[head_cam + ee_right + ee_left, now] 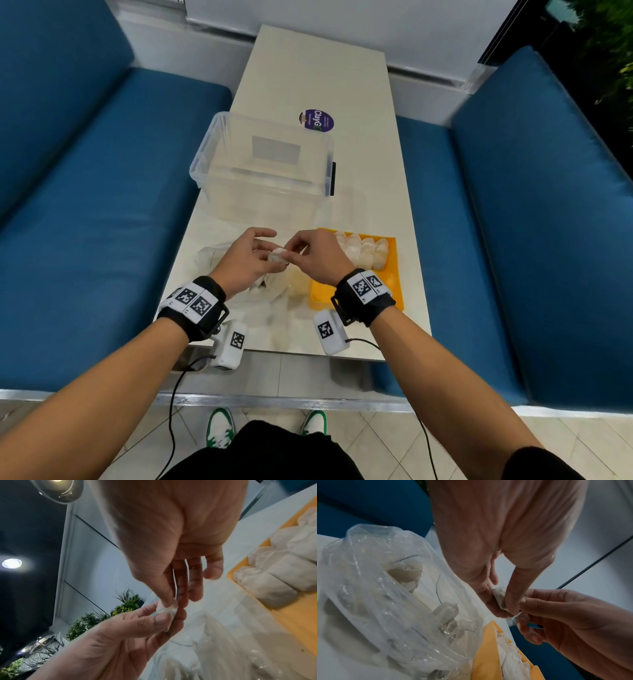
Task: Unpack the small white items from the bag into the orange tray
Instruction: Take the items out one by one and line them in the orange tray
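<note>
A small white item point(276, 256) hangs above the table between both hands. My left hand point(251, 258) pinches it point(499, 596) between thumb and fingers. My right hand point(310, 253) pinches its other edge point(167, 608) with thumb and forefinger. Below the hands lies the clear plastic bag point(274, 291) with more white items point(447, 611) inside. The orange tray point(394, 274) sits to the right and holds a row of several white items point(363, 251).
A clear plastic tub point(263, 164) stands on the white table point(308, 78) beyond the hands, with a purple round lid point(317, 120) behind it. Blue cushioned benches point(85, 205) flank the table on both sides.
</note>
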A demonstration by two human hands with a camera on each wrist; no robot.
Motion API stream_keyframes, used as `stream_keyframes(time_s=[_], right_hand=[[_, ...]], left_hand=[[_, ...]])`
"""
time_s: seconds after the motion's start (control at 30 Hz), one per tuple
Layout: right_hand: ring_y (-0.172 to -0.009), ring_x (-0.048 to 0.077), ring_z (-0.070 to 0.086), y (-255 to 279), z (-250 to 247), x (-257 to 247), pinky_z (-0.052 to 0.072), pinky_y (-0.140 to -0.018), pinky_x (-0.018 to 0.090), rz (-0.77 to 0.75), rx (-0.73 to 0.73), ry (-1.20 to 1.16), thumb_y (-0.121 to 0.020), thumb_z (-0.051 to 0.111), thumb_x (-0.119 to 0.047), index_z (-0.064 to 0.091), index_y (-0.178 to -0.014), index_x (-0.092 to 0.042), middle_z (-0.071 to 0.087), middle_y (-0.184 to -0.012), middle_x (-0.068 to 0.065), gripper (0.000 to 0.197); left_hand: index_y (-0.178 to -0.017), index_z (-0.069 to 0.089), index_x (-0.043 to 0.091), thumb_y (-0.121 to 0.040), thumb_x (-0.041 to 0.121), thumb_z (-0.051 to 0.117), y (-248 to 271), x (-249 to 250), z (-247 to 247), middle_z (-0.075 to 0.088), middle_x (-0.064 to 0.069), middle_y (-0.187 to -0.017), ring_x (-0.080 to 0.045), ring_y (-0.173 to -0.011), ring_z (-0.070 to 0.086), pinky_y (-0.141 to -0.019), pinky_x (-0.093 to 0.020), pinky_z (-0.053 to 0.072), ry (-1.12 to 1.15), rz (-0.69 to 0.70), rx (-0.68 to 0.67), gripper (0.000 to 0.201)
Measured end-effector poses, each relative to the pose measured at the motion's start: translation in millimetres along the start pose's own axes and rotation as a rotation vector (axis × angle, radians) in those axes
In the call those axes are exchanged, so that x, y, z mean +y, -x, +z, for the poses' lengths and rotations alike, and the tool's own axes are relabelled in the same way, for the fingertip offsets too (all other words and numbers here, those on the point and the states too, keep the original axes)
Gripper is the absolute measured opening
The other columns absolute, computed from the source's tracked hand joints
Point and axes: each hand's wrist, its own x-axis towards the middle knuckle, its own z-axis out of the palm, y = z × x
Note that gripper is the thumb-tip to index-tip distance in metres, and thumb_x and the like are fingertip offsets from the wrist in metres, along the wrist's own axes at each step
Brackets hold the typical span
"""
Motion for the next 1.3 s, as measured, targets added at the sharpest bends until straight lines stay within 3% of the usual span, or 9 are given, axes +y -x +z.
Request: stream_keyframes(time_s=[0.13, 0.3, 0.4, 0.5, 0.63, 0.83, 1.03, 1.17, 1.3], right_hand=[[-0.064, -0.006, 0.058, 1, -2, -5, 0.041, -0.065, 0.009, -0.007, 0.038, -0.02, -0.088, 0.076, -0.022, 0.073, -0.087, -0.012, 0.068, -0.077, -0.009, 0.011], [-0.065, -0.006, 0.057, 2, -9, -13, 0.043, -0.066, 0.008, -0.065, 0.134, -0.039, -0.088, 0.077, -0.022, 0.076, -0.089, -0.015, 0.069, -0.078, -0.011, 0.007], [-0.068, 0.002, 0.058, 2, -12, -17, 0.042, -0.069, 0.009, -0.103, 0.172, -0.029, -0.088, 0.077, -0.023, 0.077, -0.091, -0.019, 0.072, -0.081, -0.01, 0.005], [-0.074, 0.011, 0.062, 3, -11, -16, 0.045, -0.07, 0.012, -0.102, 0.161, -0.038, -0.088, 0.077, -0.025, 0.077, -0.095, -0.021, 0.073, -0.085, -0.009, 0.008], [-0.074, 0.013, 0.062, 6, -12, -15, 0.042, -0.068, 0.011, -0.115, 0.143, 0.021, -0.09, 0.075, -0.024, 0.076, -0.094, -0.022, 0.071, -0.085, -0.011, 0.005], [-0.07, 0.008, 0.058, 9, -18, -15, 0.044, -0.067, 0.012, -0.135, 0.122, 0.012, -0.089, 0.075, -0.022, 0.075, -0.091, -0.022, 0.07, -0.082, -0.012, 0.002], [-0.073, 0.009, 0.062, 18, -49, 5, 0.046, -0.07, 0.014, -0.089, 0.18, 0.064, -0.089, 0.075, -0.023, 0.074, -0.091, -0.02, 0.07, -0.08, -0.011, 0.003], [-0.077, 0.005, 0.061, 31, -82, 47, 0.049, -0.074, 0.019, 0.052, 0.16, 0.181, -0.09, 0.074, -0.022, 0.072, -0.089, -0.022, 0.069, -0.082, -0.01, 0.003], [-0.083, 0.014, 0.063, 44, -102, 93, 0.051, -0.076, 0.026, 0.208, 0.074, 0.371, -0.089, 0.073, -0.02, 0.074, -0.091, -0.021, 0.069, -0.088, -0.004, 0.002]], left_hand=[[-0.13, 0.057, 0.011, -0.082, 0.0, 0.083, 3, -2, -2, 0.071, -0.015, -0.116, -0.025, -0.104, 0.075, -0.094, -0.036, 0.059, -0.005, 0.0, -0.01, 0.056], [-0.108, 0.073, 0.004, -0.094, 0.018, 0.075, 4, -2, 1, 0.078, -0.014, -0.097, -0.029, -0.088, 0.076, -0.081, -0.032, 0.061, -0.003, 0.009, 0.02, 0.02], [-0.102, 0.075, 0.002, -0.096, 0.017, 0.072, 5, -4, 0, 0.077, -0.014, -0.088, -0.022, -0.076, 0.073, -0.071, -0.029, 0.058, -0.068, 0.024, 0.027, 0.017], [-0.098, 0.075, 0.003, -0.095, 0.018, 0.073, 6, -6, 0, 0.077, -0.015, -0.086, -0.02, -0.072, 0.072, -0.072, -0.033, 0.059, -0.095, 0.041, 0.016, 0.015], [-0.103, 0.075, 0.004, -0.092, 0.017, 0.076, 5, -8, 2, 0.077, -0.02, -0.092, -0.025, -0.078, 0.074, -0.082, -0.045, 0.06, -0.095, 0.051, 0.012, 0.017], [-0.101, 0.075, 0.007, -0.09, 0.021, 0.079, 4, -11, 3, 0.077, -0.018, -0.09, -0.039, -0.085, 0.073, -0.082, -0.051, 0.059, -0.122, 0.031, 0.006, 0.018], [-0.106, 0.073, 0.013, -0.095, 0.017, 0.073, 5, -11, 2, 0.079, -0.008, -0.091, -0.022, -0.078, 0.071, -0.07, -0.036, 0.058, -0.18, 0.014, 0.032, 0.012], [-0.106, 0.072, 0.015, -0.1, 0.013, 0.065, 2, -17, -7, 0.079, -0.003, -0.092, -0.018, -0.079, 0.072, -0.072, -0.037, 0.059, -0.246, -0.007, 0.068, 0.01], [-0.104, 0.073, 0.02, -0.099, 0.013, 0.063, -2, -25, -16, 0.079, 0.002, -0.092, -0.011, -0.081, 0.071, -0.067, -0.021, 0.049, -0.313, -0.006, 0.103, 0.013]])
